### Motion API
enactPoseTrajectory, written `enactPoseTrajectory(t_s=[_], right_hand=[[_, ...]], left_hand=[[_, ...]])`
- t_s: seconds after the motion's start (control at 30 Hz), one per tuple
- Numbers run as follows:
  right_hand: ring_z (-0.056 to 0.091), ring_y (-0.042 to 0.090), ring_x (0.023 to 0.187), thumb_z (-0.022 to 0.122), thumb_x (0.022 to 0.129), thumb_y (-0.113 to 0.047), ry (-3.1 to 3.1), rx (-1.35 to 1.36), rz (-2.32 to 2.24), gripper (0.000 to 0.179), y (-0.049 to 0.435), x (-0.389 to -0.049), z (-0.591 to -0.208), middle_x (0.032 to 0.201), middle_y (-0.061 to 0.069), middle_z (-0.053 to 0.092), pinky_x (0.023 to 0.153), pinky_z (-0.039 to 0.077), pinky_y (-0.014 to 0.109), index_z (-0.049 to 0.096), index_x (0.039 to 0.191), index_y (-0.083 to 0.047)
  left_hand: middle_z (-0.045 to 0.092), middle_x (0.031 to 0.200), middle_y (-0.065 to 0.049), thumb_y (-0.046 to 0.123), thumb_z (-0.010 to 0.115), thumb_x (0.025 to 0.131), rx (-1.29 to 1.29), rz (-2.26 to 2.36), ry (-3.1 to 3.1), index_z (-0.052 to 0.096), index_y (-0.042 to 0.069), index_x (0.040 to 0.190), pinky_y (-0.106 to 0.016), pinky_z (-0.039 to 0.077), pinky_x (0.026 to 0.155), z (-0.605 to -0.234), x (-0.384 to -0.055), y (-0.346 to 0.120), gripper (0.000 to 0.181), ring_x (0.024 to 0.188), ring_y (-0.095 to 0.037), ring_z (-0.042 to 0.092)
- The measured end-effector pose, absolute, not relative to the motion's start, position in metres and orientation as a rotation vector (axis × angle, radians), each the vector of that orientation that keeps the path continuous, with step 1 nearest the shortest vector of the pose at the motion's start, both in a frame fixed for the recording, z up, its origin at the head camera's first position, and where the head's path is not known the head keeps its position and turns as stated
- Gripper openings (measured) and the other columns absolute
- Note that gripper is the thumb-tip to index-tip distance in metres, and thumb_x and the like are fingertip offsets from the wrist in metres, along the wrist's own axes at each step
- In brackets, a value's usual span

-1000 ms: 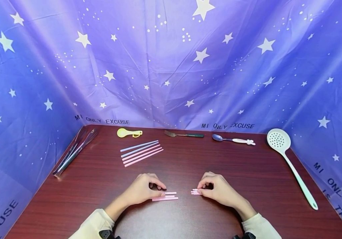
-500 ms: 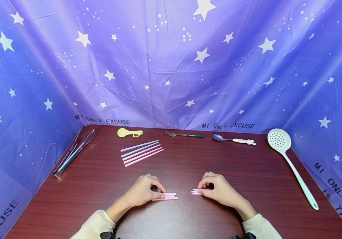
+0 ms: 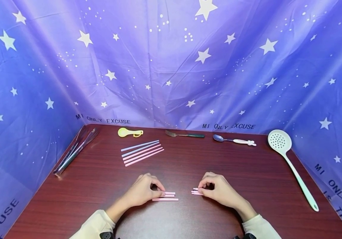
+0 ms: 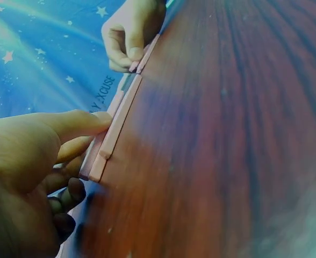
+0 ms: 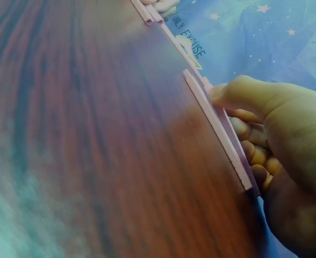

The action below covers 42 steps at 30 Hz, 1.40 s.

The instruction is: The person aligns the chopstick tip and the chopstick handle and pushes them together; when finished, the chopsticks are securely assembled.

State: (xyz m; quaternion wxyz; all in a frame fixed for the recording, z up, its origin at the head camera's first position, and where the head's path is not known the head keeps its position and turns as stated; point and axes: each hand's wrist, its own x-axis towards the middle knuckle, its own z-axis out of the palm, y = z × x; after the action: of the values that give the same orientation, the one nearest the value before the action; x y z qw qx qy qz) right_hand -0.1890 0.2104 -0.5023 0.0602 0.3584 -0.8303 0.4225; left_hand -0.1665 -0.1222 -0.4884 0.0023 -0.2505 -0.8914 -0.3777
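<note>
My left hand (image 3: pixel 144 190) pinches short pink straws (image 3: pixel 170 193) between thumb and index finger, low over the table. Another short pink straw (image 3: pixel 166 199) lies just in front of them, parallel and slightly apart. To the right, my right hand (image 3: pixel 217 187) pinches a small bunch of short pink straws (image 3: pixel 194 191) by thumb and fingertips, mostly hidden behind the hand in the head view. A gap of bare table separates the two bunches. In the right wrist view one pink straw (image 5: pixel 217 129) lies along the thumb side, with another partly behind it.
Longer straws, blue (image 3: pixel 139 146) and pink (image 3: pixel 144 157), lie side by side behind my left hand. Along the back are a yellow measuring spoon (image 3: pixel 129 132), a fork (image 3: pixel 186 135) and a spoon (image 3: pixel 233 140). Tongs (image 3: pixel 73 152) lie left; a slotted skimmer (image 3: pixel 292 167) lies right.
The straws in my left hand have shifted slightly left, and the gap to the front straw has widened since half a second ago. My right hand stays almost still.
</note>
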Motion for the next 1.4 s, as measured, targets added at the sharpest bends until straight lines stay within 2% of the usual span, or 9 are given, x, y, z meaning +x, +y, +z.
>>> enactPoseTrajectory(t_s=[0.23,0.5,0.8,1.0,1.2,1.4], right_hand=[[0.060,0.016,0.071,0.084,0.082,-0.004,-2.528,1.003,1.306,0.022,0.213,-0.192,-0.496,0.080,-0.007,0.063,0.060,0.049,0.026,0.075,0.087,-0.024],[0.056,0.004,0.070,0.084,0.083,-0.005,-2.494,0.927,1.319,0.022,0.209,-0.199,-0.473,0.082,-0.007,0.064,0.057,0.047,0.022,0.075,0.088,-0.024],[0.056,0.005,0.071,0.083,0.083,-0.002,-2.397,0.976,1.404,0.023,0.192,-0.205,-0.446,0.083,-0.004,0.064,0.057,0.045,0.020,0.075,0.089,-0.022],[0.056,0.004,0.071,0.081,0.083,0.002,-2.360,0.981,1.454,0.022,0.184,-0.206,-0.432,0.084,-0.003,0.064,0.057,0.045,0.018,0.076,0.089,-0.019],[0.056,0.003,0.071,0.081,0.083,0.002,-2.342,0.965,1.487,0.025,0.179,-0.205,-0.426,0.084,-0.007,0.064,0.056,0.044,0.017,0.076,0.090,-0.022],[0.055,0.006,0.067,0.082,0.083,0.002,-2.273,0.971,1.494,0.022,0.179,-0.201,-0.425,0.083,-0.003,0.064,0.055,0.044,0.018,0.077,0.091,-0.018]], left_hand=[[0.064,0.072,0.022,0.027,0.086,0.082,-0.748,-1.216,-2.740,0.080,0.033,0.082,-0.017,0.041,0.066,-0.475,-0.171,-0.126,0.008,0.071,-0.002,0.053],[0.069,0.073,0.015,0.024,0.083,0.086,-0.730,-1.342,-2.674,0.080,0.020,0.086,-0.019,0.050,0.063,-0.450,-0.180,-0.128,0.005,0.067,0.003,0.058],[0.069,0.074,0.013,0.018,0.083,0.085,-0.711,-1.362,-2.599,0.080,0.022,0.088,-0.021,0.050,0.061,-0.425,-0.189,-0.119,0.006,0.067,-0.001,0.059],[0.068,0.073,0.012,0.018,0.083,0.086,-0.712,-1.420,-2.563,0.080,0.020,0.088,-0.021,0.050,0.061,-0.416,-0.194,-0.112,0.004,0.067,-0.003,0.059],[0.068,0.073,0.011,0.019,0.082,0.087,-0.724,-1.449,-2.561,0.080,0.017,0.090,-0.022,0.050,0.061,-0.412,-0.195,-0.108,0.004,0.066,-0.003,0.059],[0.070,0.074,0.010,0.018,0.082,0.087,-0.763,-1.429,-2.548,0.080,0.016,0.090,-0.022,0.051,0.062,-0.414,-0.194,-0.104,0.004,0.067,-0.002,0.059]])
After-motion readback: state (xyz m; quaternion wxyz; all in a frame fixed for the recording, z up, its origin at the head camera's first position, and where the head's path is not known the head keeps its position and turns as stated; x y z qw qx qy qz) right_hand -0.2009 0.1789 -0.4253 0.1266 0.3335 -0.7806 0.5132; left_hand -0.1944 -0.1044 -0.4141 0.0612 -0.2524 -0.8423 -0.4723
